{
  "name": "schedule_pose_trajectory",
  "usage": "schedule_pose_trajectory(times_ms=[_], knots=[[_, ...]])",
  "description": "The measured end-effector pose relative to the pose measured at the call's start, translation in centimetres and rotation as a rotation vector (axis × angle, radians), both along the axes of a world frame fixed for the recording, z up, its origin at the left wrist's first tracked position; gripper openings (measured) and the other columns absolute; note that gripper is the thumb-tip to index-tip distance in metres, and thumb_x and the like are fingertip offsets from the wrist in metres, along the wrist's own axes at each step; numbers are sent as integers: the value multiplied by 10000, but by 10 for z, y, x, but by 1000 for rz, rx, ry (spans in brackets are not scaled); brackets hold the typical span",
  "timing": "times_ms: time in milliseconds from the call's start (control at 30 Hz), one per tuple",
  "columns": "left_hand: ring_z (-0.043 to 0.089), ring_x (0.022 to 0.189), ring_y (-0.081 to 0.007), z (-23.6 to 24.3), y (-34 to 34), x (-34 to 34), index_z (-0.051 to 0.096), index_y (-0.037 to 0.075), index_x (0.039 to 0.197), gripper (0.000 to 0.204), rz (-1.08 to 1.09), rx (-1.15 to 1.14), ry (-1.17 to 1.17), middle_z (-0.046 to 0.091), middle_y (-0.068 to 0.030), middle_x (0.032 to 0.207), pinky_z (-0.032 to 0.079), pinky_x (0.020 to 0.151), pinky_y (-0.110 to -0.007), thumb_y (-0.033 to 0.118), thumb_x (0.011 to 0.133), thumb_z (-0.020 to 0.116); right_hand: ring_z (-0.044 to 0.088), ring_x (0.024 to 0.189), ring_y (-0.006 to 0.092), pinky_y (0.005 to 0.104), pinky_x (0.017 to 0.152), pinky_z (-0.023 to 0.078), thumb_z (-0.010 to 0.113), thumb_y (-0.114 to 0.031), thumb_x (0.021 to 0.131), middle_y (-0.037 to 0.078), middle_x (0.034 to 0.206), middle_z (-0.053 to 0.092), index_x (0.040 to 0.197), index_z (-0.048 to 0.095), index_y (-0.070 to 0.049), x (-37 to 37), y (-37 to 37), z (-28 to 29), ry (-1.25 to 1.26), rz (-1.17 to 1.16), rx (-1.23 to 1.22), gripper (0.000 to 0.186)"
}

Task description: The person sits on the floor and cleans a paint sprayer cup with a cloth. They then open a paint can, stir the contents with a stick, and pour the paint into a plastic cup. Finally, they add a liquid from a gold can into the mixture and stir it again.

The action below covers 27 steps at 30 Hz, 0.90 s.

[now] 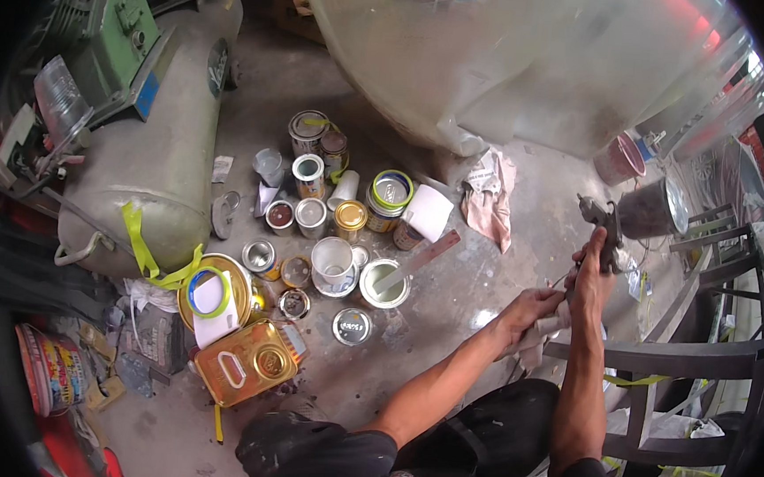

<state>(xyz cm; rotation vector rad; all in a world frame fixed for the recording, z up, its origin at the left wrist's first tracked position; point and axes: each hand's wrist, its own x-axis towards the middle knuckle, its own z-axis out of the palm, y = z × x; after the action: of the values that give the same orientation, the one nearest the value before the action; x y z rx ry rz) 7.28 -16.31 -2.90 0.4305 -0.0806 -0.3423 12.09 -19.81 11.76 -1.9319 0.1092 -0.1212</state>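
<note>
On the right side, my right hand (592,281) is closed around a spray gun (610,241), tilted, with its metal paint cup (650,209) pointing away to the right. Just below and left of it, my left hand (532,313) is closed on a crumpled greyish rag (534,342). Part of the rag hangs beneath the fingers, and the spray gun's lower part is hidden by my hands. A reddish bucket (620,160) stands on the floor beyond the paint cup. A pinkish cloth (489,197) lies on the floor to the left of the spray gun.
Several paint cans crowd the middle floor, among them an open can (385,283) with a stir stick (420,259). A gold rectangular tin (247,362) sits nearer. An air compressor (153,152) occupies the left, plastic sheeting (518,62) the back, and a dark frame (684,359) the right.
</note>
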Motion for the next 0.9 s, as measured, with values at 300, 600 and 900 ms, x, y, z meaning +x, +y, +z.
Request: schedule_pose_trajectory(times_ms=[300,600,900], knots=[[684,883,-107,12,9,-5,650,22,1150,295,-28,-113,35,699,-31,1029,557,778,-252,283,1018,614,453,435,96,269,402,367,599,-653,923,9,665,535,803,561,-105,2,3,-2,-38,-22,4,562],[707,880,-131,9,11,-14,650,7,1157,313,-34,-172,15,719,-54,1020,570,756,-268,282,1009,627,441,410,104,277,380,352,612,-650,917,13,658,535,797,547,-106,8,7,-3,-23,-34,4,561],[703,900,-141,10,23,-1,649,0,1146,281,19,30,9,711,-57,1027,574,792,-275,247,1016,617,444,457,91,266,416,358,616,-645,919,-5,659,516,787,546,-113,-7,17,3,-52,0,26,553]])
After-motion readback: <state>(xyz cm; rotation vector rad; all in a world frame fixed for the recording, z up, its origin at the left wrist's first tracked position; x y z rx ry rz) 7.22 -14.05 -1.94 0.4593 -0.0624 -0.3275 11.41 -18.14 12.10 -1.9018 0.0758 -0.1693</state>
